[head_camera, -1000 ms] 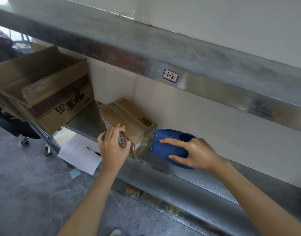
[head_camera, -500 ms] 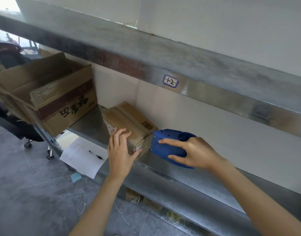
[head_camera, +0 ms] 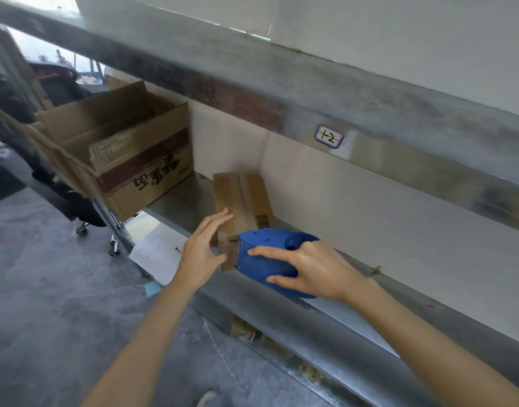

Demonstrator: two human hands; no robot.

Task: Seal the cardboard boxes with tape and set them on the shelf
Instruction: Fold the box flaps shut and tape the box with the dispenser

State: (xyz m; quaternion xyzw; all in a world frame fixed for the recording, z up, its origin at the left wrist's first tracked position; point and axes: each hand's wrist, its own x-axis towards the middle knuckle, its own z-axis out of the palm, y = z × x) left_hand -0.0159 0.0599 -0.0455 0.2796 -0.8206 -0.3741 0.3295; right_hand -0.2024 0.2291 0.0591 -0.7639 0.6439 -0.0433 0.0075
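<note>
left grip [head_camera: 201, 257] spread — beside cardboard box [head_camera: 237, 195] | right grip [head_camera: 314, 268] clasping rounded blue dispenser [head_camera: 261, 268]

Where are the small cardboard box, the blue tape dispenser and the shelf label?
small cardboard box [head_camera: 227, 192]: head view, on its top left flap.
blue tape dispenser [head_camera: 261, 267]: head view, on its side shell.
shelf label [head_camera: 328, 136]: head view, on its written middle.

Near end of the small cardboard box [head_camera: 240, 195] is hidden behind the left hand [head_camera: 202, 254] and the blue tape dispenser [head_camera: 264, 259]; finger-to-box contact cannot be told. Dispenser rear is covered by the right hand [head_camera: 314, 268]. Large open carton [head_camera: 129, 160] at the shelf's [head_camera: 179, 207] left end: print motion-blurred, contents unclear. Shoe [head_camera: 207, 399] is cut by the bottom edge. Cardboard scrap [head_camera: 242, 330] under the shelf is mostly hidden.
</note>
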